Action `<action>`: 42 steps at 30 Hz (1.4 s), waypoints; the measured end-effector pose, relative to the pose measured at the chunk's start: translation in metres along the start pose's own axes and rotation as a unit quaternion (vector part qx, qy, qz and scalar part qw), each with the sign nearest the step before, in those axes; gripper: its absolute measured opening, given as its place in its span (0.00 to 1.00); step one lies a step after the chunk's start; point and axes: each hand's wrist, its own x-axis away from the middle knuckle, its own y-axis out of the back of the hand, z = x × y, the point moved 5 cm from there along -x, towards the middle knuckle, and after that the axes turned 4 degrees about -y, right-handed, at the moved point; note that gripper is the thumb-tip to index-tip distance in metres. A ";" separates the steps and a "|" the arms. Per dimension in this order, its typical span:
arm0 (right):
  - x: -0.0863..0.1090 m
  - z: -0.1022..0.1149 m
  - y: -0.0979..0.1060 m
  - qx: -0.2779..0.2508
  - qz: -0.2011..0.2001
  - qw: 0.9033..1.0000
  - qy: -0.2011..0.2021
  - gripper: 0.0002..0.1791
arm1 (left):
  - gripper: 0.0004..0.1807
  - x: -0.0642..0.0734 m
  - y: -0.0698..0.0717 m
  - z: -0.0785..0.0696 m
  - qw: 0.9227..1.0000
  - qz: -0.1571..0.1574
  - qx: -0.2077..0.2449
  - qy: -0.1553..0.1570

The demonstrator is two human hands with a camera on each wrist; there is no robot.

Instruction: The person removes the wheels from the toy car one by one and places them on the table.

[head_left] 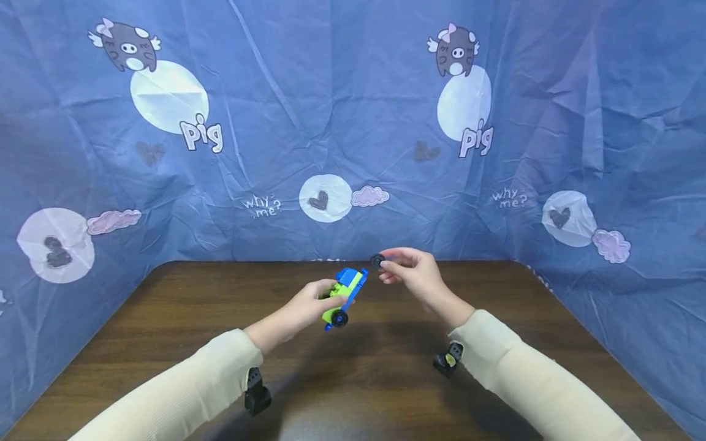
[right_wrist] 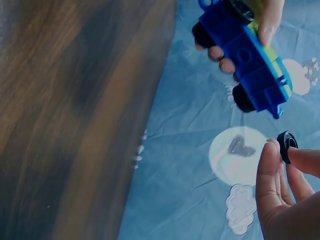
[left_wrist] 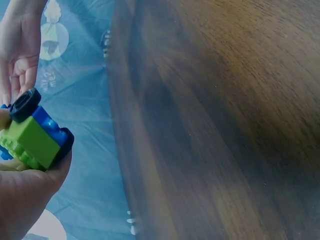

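My left hand [head_left: 306, 306] grips a green and blue toy car [head_left: 346, 289] above the table, thumb on one side and fingers on the other. In the right wrist view the car's blue underside [right_wrist: 245, 55] faces the camera, with three black wheels on it and a bare spot at one corner. To the right, my right hand [head_left: 416, 274] pinches a loose black toy wheel [right_wrist: 287, 146] between thumb and fingertips. A small gap separates this wheel from the car's end. The left wrist view shows the car's green side [left_wrist: 32, 142] in the left palm.
A dark brown wooden table [head_left: 220, 343] lies beneath both hands. Behind it hangs a blue cloth [head_left: 353, 110] with printed pigs, hearts and clouds. Black wrist cameras sit at both cream sleeves [head_left: 496, 343].
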 end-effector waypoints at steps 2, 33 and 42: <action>-0.003 -0.006 0.006 -0.004 -0.010 1.000 -0.011 0.17 | 0.28 -0.002 -0.001 0.001 1.000 0.004 0.004 0.005; -0.048 -0.078 0.038 -0.047 -0.090 0.981 -0.163 0.16 | 0.27 -0.011 -0.005 0.006 1.000 -0.007 0.015 -0.019; -0.055 -0.104 0.044 -0.040 -0.107 0.972 -0.207 0.15 | 0.28 -0.009 -0.006 0.006 1.000 -0.012 0.004 -0.018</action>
